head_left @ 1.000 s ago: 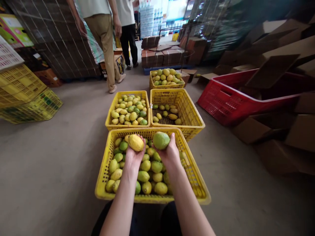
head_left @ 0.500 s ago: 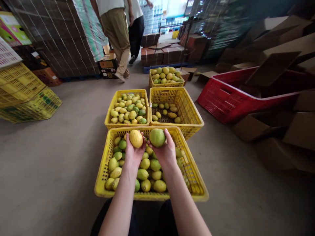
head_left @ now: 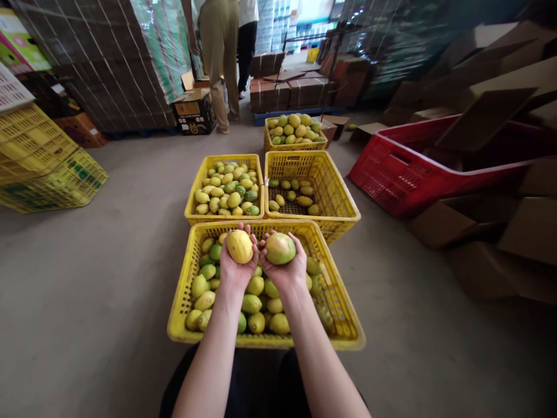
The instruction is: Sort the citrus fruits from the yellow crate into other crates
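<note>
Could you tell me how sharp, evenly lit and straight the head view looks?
Head view: the yellow fruit and greenish fruit are sharp and evenly lit; the bright doorway is overexposed; the cardboard boxes at right look smeared; wide-angle distortion bends the edges.

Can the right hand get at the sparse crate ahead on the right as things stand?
Probably yes: the sparse crate sits open-topped just beyond the near crate, nothing between. But the right hand already holds a green fruit.
</note>
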The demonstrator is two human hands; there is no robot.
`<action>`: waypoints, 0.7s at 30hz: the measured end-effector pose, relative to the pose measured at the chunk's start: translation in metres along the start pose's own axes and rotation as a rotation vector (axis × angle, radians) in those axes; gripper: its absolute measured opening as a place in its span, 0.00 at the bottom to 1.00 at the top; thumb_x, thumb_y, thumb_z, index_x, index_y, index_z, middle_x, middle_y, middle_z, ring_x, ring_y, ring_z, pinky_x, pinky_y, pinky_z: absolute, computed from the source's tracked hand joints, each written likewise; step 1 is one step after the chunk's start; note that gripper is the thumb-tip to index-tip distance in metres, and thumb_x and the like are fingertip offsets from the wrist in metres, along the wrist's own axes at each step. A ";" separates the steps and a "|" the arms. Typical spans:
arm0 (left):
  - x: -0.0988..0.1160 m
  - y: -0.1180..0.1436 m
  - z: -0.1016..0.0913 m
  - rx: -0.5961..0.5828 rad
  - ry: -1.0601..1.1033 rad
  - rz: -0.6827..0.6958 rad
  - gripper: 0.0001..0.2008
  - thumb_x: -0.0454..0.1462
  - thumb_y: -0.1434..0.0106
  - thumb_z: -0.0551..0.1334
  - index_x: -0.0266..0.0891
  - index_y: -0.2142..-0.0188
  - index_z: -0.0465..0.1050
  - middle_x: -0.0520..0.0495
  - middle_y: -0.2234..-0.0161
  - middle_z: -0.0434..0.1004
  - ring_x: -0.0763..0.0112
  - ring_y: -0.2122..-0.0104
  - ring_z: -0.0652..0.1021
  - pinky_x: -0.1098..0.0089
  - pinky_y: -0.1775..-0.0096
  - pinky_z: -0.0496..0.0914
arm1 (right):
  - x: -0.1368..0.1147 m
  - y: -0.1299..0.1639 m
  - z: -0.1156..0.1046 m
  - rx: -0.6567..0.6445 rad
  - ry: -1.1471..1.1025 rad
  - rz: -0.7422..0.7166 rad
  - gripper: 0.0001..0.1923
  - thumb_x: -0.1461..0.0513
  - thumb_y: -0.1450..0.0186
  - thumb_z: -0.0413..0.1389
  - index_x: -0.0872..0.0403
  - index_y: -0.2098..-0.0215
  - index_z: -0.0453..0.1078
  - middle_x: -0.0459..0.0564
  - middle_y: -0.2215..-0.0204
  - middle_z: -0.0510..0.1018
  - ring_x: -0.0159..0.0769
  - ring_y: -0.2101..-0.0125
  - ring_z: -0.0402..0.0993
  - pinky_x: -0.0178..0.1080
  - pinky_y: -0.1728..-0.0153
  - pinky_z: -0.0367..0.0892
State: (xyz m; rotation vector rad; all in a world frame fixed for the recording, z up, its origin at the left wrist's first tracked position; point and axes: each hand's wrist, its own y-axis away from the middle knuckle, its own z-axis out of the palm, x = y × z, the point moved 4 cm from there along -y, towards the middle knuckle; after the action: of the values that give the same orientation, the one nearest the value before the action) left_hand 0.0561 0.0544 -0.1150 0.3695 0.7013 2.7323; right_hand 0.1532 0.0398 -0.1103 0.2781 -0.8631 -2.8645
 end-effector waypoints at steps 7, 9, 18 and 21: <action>0.007 -0.005 -0.005 0.022 0.071 0.046 0.15 0.37 0.32 0.55 0.40 0.71 0.77 0.51 0.72 0.81 0.73 0.71 0.80 0.72 0.64 0.74 | 0.010 -0.001 0.000 0.039 -0.072 0.011 0.09 0.60 0.38 0.52 0.55 0.68 0.73 0.50 0.78 0.80 0.35 0.77 0.77 0.35 0.76 0.76; 0.011 -0.006 -0.006 0.016 0.053 0.073 0.14 0.36 0.33 0.56 0.41 0.72 0.77 0.52 0.73 0.81 0.73 0.72 0.79 0.72 0.64 0.73 | 0.013 0.000 0.001 0.049 -0.060 0.007 0.08 0.61 0.38 0.52 0.55 0.69 0.73 0.49 0.79 0.79 0.35 0.78 0.76 0.35 0.77 0.75; 0.012 0.011 0.011 0.159 -0.033 0.128 0.12 0.33 0.36 0.58 0.38 0.76 0.73 0.51 0.77 0.77 0.74 0.77 0.77 0.72 0.67 0.73 | 0.015 0.003 0.001 0.077 -0.003 0.000 0.09 0.63 0.37 0.51 0.56 0.70 0.73 0.49 0.79 0.80 0.36 0.79 0.77 0.36 0.79 0.75; 0.012 0.010 0.013 0.157 -0.096 0.151 0.10 0.33 0.36 0.59 0.37 0.74 0.73 0.50 0.76 0.77 0.72 0.77 0.78 0.70 0.66 0.75 | 0.014 0.003 0.001 0.106 0.009 -0.018 0.10 0.62 0.36 0.51 0.56 0.68 0.73 0.48 0.79 0.80 0.36 0.79 0.77 0.36 0.77 0.75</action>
State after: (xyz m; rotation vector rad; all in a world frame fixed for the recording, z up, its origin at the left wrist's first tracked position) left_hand 0.0471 0.0556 -0.0974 0.6080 0.8979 2.7841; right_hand 0.1393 0.0349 -0.1094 0.3121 -1.0172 -2.8364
